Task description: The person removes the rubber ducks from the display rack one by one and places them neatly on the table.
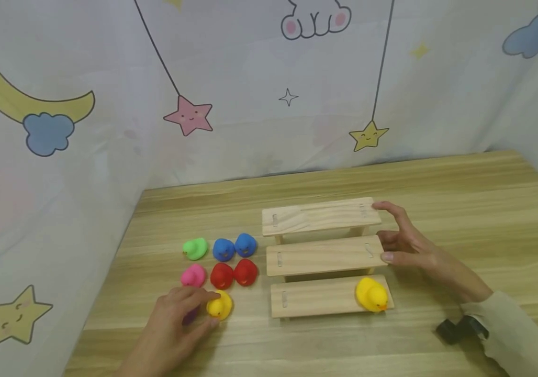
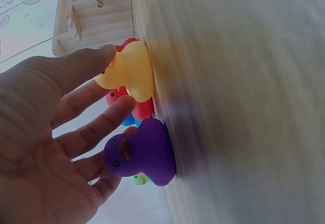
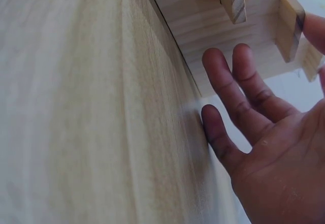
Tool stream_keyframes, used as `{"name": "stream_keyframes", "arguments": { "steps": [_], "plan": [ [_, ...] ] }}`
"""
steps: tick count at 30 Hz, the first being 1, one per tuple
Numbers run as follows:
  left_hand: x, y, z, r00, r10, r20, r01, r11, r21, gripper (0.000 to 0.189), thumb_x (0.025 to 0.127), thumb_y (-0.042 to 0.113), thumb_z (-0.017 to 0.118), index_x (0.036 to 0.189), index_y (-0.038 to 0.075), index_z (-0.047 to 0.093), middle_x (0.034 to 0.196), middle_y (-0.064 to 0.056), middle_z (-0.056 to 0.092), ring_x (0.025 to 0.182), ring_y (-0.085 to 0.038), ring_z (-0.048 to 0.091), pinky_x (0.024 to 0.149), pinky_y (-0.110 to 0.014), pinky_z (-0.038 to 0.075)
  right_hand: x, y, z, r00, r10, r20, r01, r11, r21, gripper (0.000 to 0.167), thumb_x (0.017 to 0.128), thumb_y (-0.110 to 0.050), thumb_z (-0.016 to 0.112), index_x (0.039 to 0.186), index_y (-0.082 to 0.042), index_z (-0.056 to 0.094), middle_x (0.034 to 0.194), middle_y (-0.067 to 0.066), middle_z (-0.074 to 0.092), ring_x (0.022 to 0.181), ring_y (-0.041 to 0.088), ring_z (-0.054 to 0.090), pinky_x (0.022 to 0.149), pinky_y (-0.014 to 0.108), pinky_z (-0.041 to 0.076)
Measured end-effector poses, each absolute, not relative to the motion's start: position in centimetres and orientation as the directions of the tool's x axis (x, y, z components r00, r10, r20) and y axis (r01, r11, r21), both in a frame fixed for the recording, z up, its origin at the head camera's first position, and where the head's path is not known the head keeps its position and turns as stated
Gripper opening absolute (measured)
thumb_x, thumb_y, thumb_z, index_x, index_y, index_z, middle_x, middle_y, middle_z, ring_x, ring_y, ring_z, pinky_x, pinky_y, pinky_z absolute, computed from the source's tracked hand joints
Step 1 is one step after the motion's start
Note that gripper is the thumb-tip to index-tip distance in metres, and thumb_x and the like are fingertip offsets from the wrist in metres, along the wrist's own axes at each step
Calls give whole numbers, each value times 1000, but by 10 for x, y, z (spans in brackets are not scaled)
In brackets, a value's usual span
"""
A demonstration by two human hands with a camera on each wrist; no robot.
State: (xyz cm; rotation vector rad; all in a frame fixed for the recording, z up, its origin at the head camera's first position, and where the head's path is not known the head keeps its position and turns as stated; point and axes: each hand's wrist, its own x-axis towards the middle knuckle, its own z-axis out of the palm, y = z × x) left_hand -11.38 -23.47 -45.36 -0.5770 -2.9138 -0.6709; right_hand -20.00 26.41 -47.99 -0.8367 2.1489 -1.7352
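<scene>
My left hand (image 1: pixel 170 324) pinches a small yellow rubber duck (image 1: pixel 220 305) between thumb and index finger, low at the tabletop. A purple rubber duck (image 2: pixel 152 153) stands beside it, mostly covered by that hand in the head view. On the other side, my right hand (image 1: pixel 415 251) touches the right end of a three-step wooden stand (image 1: pixel 321 256). Its index fingertip meets the top step and its thumb the middle step; the other fingers (image 3: pixel 254 89) are loosely extended. A bigger yellow duck (image 1: pixel 371 295) sits at the right of the lowest step.
Beyond the left hand stand two red ducks (image 1: pixel 222 276), a pink duck (image 1: pixel 193 275), two blue ducks (image 1: pixel 223 250) and a green duck (image 1: pixel 195 248). A printed cloth (image 1: pixel 250 94) hangs behind the wooden table (image 1: pixel 462 209). A black strap piece (image 1: pixel 459 330) is at the right wrist.
</scene>
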Motion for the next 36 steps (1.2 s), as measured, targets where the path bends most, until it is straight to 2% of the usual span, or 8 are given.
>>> {"name": "stream_keyframes", "arguments": {
  "steps": [5, 10, 15, 20, 22, 26, 32, 36],
  "plan": [
    [-113, -234, -451, -928, 335, 162, 373, 837, 402, 44, 80, 24, 95, 119, 31, 78, 118, 16, 77, 113, -15, 70, 101, -54, 55, -201, 264, -480, -774, -603, 192, -296, 77, -952, 90, 97, 4, 51, 168, -23, 1, 129, 13, 71, 113, 23, 74, 95, 31, 61],
    [-111, -232, -449, -921, 341, 190, 389, 840, 379, 51, 79, 24, 96, 125, 30, 76, 122, 16, 76, 114, -13, 68, 100, -53, 55, -201, 263, -479, -783, -597, 172, -278, 89, -957, 90, 98, 1, 51, 168, -26, 2, 130, 13, 71, 113, 23, 74, 96, 31, 60],
    [-109, -225, -444, -855, 395, 335, 499, 803, 327, 59, 75, 22, 98, 129, 28, 75, 125, 14, 74, 114, -13, 68, 96, -49, 56, -201, 262, -479, -789, -592, 162, -272, 101, -957, 89, 98, -2, 52, 168, -26, 2, 130, 16, 70, 113, 24, 74, 95, 31, 60],
    [-111, -206, -435, -778, 467, 420, 609, 725, 322, 62, 75, 18, 97, 133, 25, 74, 126, 11, 75, 112, -12, 68, 94, -40, 58, -201, 263, -480, -780, -600, 179, -284, 83, -955, 89, 98, 2, 51, 168, -25, 2, 129, 10, 73, 112, 23, 75, 95, 30, 60],
    [-111, -197, -433, -784, 479, 394, 611, 707, 356, 64, 78, 19, 96, 136, 26, 71, 129, 12, 74, 114, -10, 66, 95, -36, 59, -202, 264, -480, -773, -607, 186, -286, 71, -956, 90, 98, 4, 49, 168, -25, 2, 128, 9, 74, 112, 23, 75, 95, 30, 61],
    [-111, -178, -434, -786, 511, 348, 618, 671, 410, 64, 84, 23, 93, 142, 29, 68, 136, 14, 71, 123, -12, 65, 100, -38, 58, -203, 265, -480, -767, -615, 184, -276, 58, -959, 89, 98, 4, 49, 167, -26, 2, 127, 8, 74, 111, 23, 75, 96, 29, 60],
    [-113, -152, -435, -730, 598, 332, 679, 580, 450, 64, 91, 32, 88, 149, 26, 62, 145, 10, 68, 132, -14, 63, 107, -40, 54, -203, 265, -480, -759, -623, 190, -282, 50, -958, 90, 97, 5, 49, 167, -26, 1, 126, 9, 74, 112, 23, 75, 96, 29, 59],
    [-116, -134, -429, -741, 646, 185, 633, 579, 514, 59, 99, 43, 78, 153, 29, 59, 150, 15, 64, 137, -11, 60, 114, -42, 53, -202, 265, -479, -765, -617, 185, -286, 68, -956, 90, 98, 4, 50, 168, -25, 1, 128, 9, 74, 113, 22, 74, 96, 29, 60]
  ]
}}
